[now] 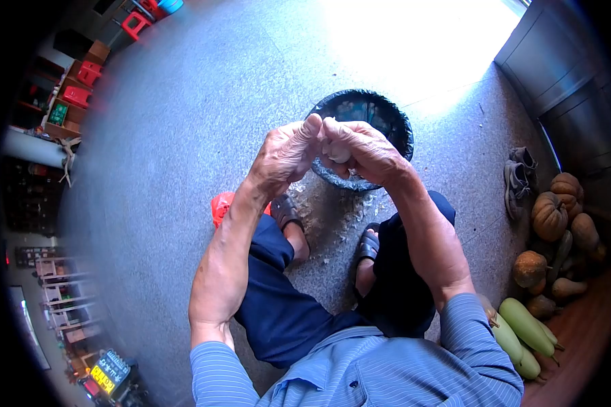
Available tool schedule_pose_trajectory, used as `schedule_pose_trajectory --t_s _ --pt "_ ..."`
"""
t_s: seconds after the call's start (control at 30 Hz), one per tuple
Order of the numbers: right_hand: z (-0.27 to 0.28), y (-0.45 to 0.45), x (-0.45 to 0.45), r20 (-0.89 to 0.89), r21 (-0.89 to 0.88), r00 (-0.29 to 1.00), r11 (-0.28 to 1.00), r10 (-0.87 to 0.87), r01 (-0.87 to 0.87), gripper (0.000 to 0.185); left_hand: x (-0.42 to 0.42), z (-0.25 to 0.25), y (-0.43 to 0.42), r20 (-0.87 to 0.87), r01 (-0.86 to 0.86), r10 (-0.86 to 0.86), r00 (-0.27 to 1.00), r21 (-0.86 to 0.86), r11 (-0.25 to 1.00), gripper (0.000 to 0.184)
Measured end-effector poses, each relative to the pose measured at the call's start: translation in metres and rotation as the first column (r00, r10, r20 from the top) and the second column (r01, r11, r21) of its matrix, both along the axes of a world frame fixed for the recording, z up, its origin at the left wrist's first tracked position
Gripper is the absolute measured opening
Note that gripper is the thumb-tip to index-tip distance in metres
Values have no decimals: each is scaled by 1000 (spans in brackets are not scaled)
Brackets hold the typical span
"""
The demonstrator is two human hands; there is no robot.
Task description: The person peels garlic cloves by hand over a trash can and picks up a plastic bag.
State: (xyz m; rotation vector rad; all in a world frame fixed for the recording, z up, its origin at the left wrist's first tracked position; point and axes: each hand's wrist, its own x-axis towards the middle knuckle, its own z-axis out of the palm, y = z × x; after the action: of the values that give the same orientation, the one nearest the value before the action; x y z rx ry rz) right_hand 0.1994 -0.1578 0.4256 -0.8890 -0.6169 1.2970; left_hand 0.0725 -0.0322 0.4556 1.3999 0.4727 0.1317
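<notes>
A whitish bulb that looks like garlic (pixel 337 150) is held in my right hand (pixel 370 150), its fingers curled round it and the thumb on top. My left hand (pixel 286 150) is closed right beside it, thumb tip close to the right thumb; what its fingertips pinch is too small to name. Both hands are over the near part of a round bin (pixel 402 122) with a black liner. Pale scraps of peel (pixel 349 220) lie on the floor between my sandalled feet, below the bin.
A red plastic bag (pixel 221 207) lies by my left foot. Shoes (pixel 517 178), pumpkins (pixel 550 216) and long green gourds (pixel 525 325) are on the floor at the right. Red stools (pixel 136 26) and shelves stand at the far left, near a wooden rack (pixel 64 292).
</notes>
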Motion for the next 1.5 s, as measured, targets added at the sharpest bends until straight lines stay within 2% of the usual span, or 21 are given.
schedule_pose_trajectory --t_s 0.13,0.23,0.27,0.4,0.47,0.53,0.63,0.7,0.73,0.83,0.87,0.93,0.97,1.03,1.1,1.17,1.2,1.27,1.3,1.4,1.5 --pt "-5 -2 5 61 36 994 995 93 -96 36 -4 5 3 -49 104 -106 993 -23 994 56" --pt "0 -5 -1 68 -25 995 997 74 -73 34 -7 4 8 -149 170 -160 976 58 984 57" --pt "-9 -4 -2 24 21 995 995 93 -93 30 -10 7 10 -156 183 -173 973 53 982 55" --pt "0 -9 -10 -143 -38 985 994 96 -102 28 -11 5 7 -90 127 -122 988 48 991 45" --pt "-3 -8 -11 -254 -12 955 987 154 -162 28 -11 11 4 -34 115 -113 993 43 992 40" --pt "-8 -6 -15 -335 32 923 981 192 -193 29 -12 10 6 35 146 -158 987 239 960 38" --pt "-7 -6 -22 -404 82 884 972 236 -222 32 -17 16 5 19 151 -154 988 114 982 37" --pt "-8 -5 -24 -394 133 884 968 250 -214 35 -22 12 7 29 141 -144 989 96 985 37" --pt "-9 -4 -25 -400 137 882 967 251 -213 35 -21 12 2 54 79 -84 995 83 993 38" --pt "-8 -2 -27 -399 174 879 963 261 -207 35 -26 16 6 35 95 -102 994 149 984 37" --pt "-5 -1 -27 -394 192 879 960 267 -206 35 -24 13 4 76 34 -46 996 147 989 38" --pt "1 2 -27 -224 126 967 988 120 -94 34 -20 5 -3 158 -85 63 986 139 987 39" --pt "3 4 -27 -131 103 990 994 45 -32 33 -21 7 -3 93 -107 97 991 109 988 39" --pt "1 3 -22 62 81 998 997 7 -12 34 -24 14 -2 -34 -156 158 987 55 986 39" --pt "2 1 -22 197 59 978 997 -68 58 35 -26 15 -3 -17 -171 172 985 58 984 44" --pt "-2 0 -20 157 75 987 997 -38 26 35 -28 20 -5 -15 -183 185 983 85 979 45" --pt "-3 0 -20 137 84 990 996 -21 9 35 -31 17 -3 -11 -117 118 993 83 990 44" --pt "0 -1 -23 82 135 997 991 -7 -4 40 -27 6 -8 127 -85 81 989 24 996 37" --pt "4 0 -23 42 99 999 995 15 -19 42 -25 6 -10 195 -65 65 979 -3 998 34" --pt "9 3 -23 -66 17 996 998 57 -56 47 -30 13 -8 166 -71 55 985 93 993 29" --pt "6 3 -24 -152 -28 986 997 67 -72 48 -27 5 -11 198 -136 127 972 32 990 30"
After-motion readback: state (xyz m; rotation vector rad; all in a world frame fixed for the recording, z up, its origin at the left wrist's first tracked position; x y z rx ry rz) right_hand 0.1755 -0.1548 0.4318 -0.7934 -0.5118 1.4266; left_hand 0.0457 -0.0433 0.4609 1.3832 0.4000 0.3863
